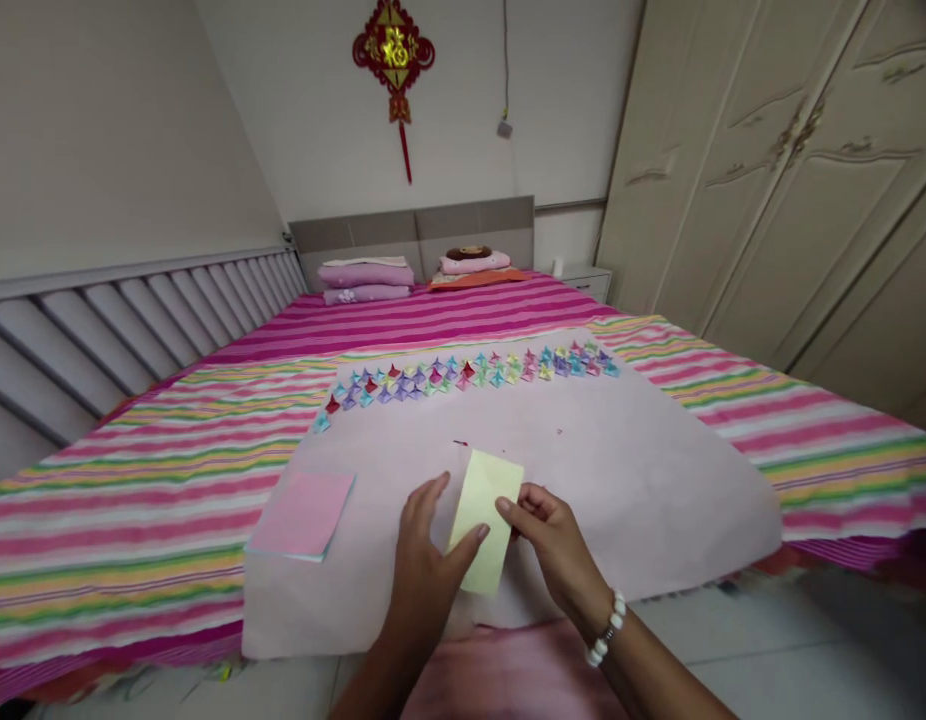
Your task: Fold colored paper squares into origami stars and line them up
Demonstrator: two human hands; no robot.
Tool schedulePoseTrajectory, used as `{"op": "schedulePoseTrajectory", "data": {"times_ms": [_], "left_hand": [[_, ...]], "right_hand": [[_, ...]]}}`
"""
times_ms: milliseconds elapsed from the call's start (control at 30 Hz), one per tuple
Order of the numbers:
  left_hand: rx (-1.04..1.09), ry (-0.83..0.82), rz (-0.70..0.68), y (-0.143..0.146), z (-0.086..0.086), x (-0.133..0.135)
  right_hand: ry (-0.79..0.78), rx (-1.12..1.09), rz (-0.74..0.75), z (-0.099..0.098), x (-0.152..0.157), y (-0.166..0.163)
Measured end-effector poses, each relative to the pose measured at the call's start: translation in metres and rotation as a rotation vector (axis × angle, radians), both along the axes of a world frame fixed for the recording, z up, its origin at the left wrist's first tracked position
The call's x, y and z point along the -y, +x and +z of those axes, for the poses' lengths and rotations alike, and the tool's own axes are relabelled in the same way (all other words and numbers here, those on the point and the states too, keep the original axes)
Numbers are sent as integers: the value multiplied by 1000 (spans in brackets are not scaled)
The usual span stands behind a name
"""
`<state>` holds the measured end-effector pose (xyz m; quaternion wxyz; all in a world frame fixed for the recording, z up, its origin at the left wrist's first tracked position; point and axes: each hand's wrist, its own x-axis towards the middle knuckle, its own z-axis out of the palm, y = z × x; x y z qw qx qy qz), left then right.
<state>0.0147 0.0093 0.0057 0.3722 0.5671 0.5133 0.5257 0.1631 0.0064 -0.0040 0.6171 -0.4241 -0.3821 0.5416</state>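
Note:
A pale yellow sheet of paper [490, 482], shaped as a tall rectangle, is held tilted above the white mat. My right hand [547, 530] pinches its right edge, thumb on the front and fingers curled beside and behind it; a white beaded bracelet is on that wrist. My left hand [425, 560] is at the sheet's left side. Its thumb rests on the paper's front, while the other fingers stretch up, apart from the edge. To the left lies a stack of square paper [302, 512], pink on top with a bluish edge.
Rows of small folded paper stars [467, 375] in several colours line the far part of the white mat [620, 480]. A tiny dark red item [461, 442] lies beyond the sheet. The mat covers a striped bedspread [133, 500]; folded bedding [365, 275] sits by the headboard.

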Motion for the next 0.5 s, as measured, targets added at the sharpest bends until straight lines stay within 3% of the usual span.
{"op": "schedulePoseTrajectory", "data": {"times_ms": [67, 200, 367, 500], "left_hand": [[56, -93, -43, -2, 2, -2], [251, -436, -383, -5, 7, 2], [259, -453, -396, -4, 9, 8], [251, -495, -360, -6, 11, 8]], "right_hand": [[4, -4, 23, 2, 4, 0], [-25, -24, 76, 5, 7, 3], [-38, -4, 4, 9, 3, 13], [-52, -20, 36, 12, 5, 17]]}}
